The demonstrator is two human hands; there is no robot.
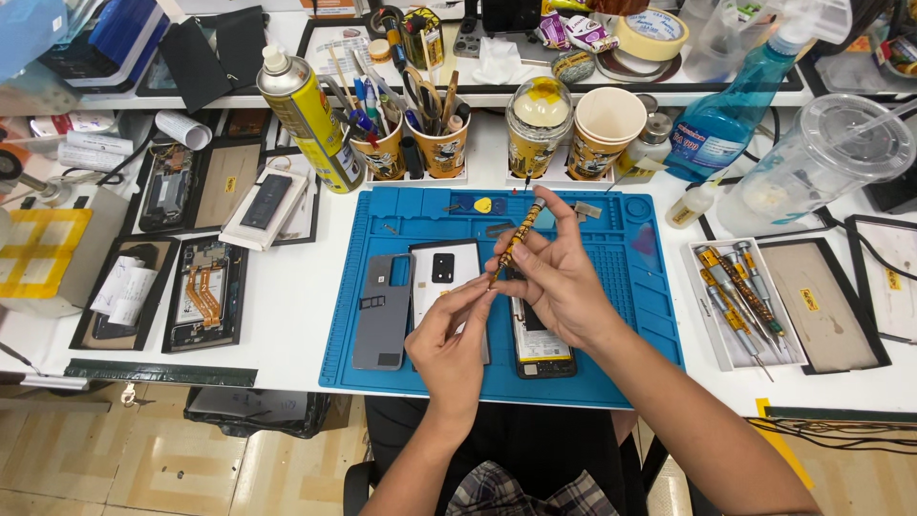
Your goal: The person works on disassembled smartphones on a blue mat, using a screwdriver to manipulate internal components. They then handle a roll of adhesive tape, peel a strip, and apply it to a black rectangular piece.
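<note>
On the far left of the white desk sits a yellow-marked grey box, and beside it black trays hold opened phones and an orange flex cable. A phone box lies tilted next to a yellow spray can that stands upright. Behind it, two printed cups hold pens and tools.

A blue mat covers the middle of the desk. On its left part lies a grey back cover, and just beside it a white cover with a black camera piece.

The left hand hovers over the mat with its fingertips pinched together at the lower tip of a screwdriver; what it pinches there is too small to tell. The right hand grips the screwdriver's patterned shaft, which tilts up and to the right. Under the right hand lies an opened phone, partly hidden.

Right of the mat, a white tray carries more screwdrivers, and a brown pad lies beside it. Behind stand a blue spray bottle and a clear lidded cup. A roll of tape lies at the back.
</note>
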